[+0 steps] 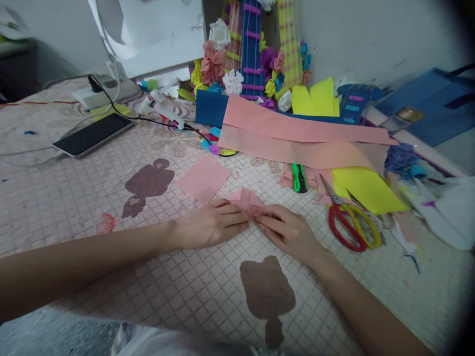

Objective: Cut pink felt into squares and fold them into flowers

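Observation:
Between both hands, low over the patterned table, is a partly folded piece of pink paper [244, 198]. My left hand [211, 222] presses its fingers together along the paper's near left edge. From the right, my right hand [287, 230] pinches the near right corner with thumb and fingers. The fingertips hide the paper's lower edge. Just behind my left hand lies a flat pink paper square [204, 179].
Behind are long pink strips [297, 118], a glue gun [165, 110] with its cord, and a phone [94, 134]. At right lie a green cutter knife [298, 178], red scissors [343, 222], and yellow paper [367, 189]. Paper-flower decorations [233, 59] stand at the back.

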Motion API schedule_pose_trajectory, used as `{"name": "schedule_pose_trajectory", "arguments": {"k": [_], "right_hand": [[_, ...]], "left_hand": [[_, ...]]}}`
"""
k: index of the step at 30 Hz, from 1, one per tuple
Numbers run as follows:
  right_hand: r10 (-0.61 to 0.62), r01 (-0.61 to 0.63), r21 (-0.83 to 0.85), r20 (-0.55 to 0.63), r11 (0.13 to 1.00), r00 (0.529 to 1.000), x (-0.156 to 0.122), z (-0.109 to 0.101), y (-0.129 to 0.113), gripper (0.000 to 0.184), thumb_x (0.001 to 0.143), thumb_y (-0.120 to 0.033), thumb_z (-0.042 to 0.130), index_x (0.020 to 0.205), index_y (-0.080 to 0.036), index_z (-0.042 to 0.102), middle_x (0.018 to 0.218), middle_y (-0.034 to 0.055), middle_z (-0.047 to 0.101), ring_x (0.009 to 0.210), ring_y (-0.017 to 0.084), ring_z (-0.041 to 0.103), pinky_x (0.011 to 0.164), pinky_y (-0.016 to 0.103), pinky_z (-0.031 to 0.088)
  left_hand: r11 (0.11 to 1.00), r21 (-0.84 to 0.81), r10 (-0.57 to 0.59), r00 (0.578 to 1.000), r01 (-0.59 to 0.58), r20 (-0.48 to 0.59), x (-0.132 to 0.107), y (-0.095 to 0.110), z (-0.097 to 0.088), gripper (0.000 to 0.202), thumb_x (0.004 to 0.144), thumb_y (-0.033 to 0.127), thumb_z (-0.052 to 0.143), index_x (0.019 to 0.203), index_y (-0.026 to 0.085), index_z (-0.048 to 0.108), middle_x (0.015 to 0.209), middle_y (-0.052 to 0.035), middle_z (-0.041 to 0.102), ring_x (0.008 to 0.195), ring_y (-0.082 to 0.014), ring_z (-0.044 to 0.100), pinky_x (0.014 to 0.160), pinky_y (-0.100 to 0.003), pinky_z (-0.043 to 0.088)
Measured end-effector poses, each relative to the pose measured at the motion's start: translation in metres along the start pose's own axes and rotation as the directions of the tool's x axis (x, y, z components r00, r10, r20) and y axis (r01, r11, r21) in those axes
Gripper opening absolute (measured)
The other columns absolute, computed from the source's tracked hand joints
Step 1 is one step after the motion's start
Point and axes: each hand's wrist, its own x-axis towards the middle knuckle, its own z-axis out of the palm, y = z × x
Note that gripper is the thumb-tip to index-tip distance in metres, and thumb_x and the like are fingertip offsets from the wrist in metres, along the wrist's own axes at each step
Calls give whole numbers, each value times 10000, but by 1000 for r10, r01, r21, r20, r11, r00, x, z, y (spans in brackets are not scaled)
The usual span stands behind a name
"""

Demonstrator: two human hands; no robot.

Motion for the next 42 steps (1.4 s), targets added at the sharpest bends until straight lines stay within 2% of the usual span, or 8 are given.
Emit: {"name": "schedule_pose_trajectory", "arguments": {"k": [8,13,18,24,30,35,38,42], "right_hand": [[-63,66,-28,89,997,994,-7,-3,4,277,886,-149,507,1141,-176,611,1127,107,610,976,192,600,799,345,551],[-90,92,-98,25,991,996,-9,-4,6,300,888,-77,472,1157,-136,595,1105,122,622,1016,190,597,851,329,543],[-183,203,-225,106,953,977,7,-8,-3,279,905,-63,409,1075,-128,621,1026,104,661,893,192,627,727,321,558],[-194,234,-312,153,921,969,16,-1,-2,260,891,-40,409,943,-142,643,924,79,673,763,167,624,621,297,519],[-96,95,-181,6,979,995,8,5,-2,145,895,-120,488,970,-148,609,995,81,656,844,163,624,697,288,513],[-24,28,-99,36,995,999,4,7,-10,116,895,-138,500,954,-164,597,1001,73,639,861,166,614,718,294,510],[56,-53,-49,59,997,997,4,10,-15,125,905,-145,477,943,-182,591,984,67,624,825,155,606,681,281,501],[253,-255,116,38,960,967,9,12,-20,114,899,-150,467,923,-198,567,907,43,590,780,142,585,654,269,483]], "left_hand": [[999,-31,14,1000,-15,-23,1,-2,3,273,953,165,397,1164,130,566,1206,-111,619,1138,-195,550,964,-358,434],[999,-4,31,993,-32,-112,-7,-4,-9,262,948,137,404,1167,118,545,1240,-123,598,1182,-205,521,995,-374,416],[998,36,-50,996,53,-68,-18,-9,-20,220,950,123,385,1026,141,591,1094,-97,658,1031,-192,588,892,-361,467],[998,56,-32,999,32,-14,-17,-15,-14,213,949,135,392,999,132,600,1036,-91,664,978,-188,590,842,-334,478],[995,66,-75,997,76,-12,-8,-12,-14,224,957,162,380,947,144,602,1000,-77,659,935,-182,578,839,-335,453],[996,9,-91,996,91,-4,-7,-7,-8,232,945,121,375,914,136,604,946,-67,655,891,-179,569,812,-323,448],[972,-126,-204,978,198,-37,-7,-5,-2,164,922,132,442,914,139,605,949,-62,645,909,-180,562,818,-321,452],[855,-355,-425,903,377,-64,-2,-3,1,118,882,135,500,871,142,617,883,-57,615,860,-166,552,780,-303,465]]}}
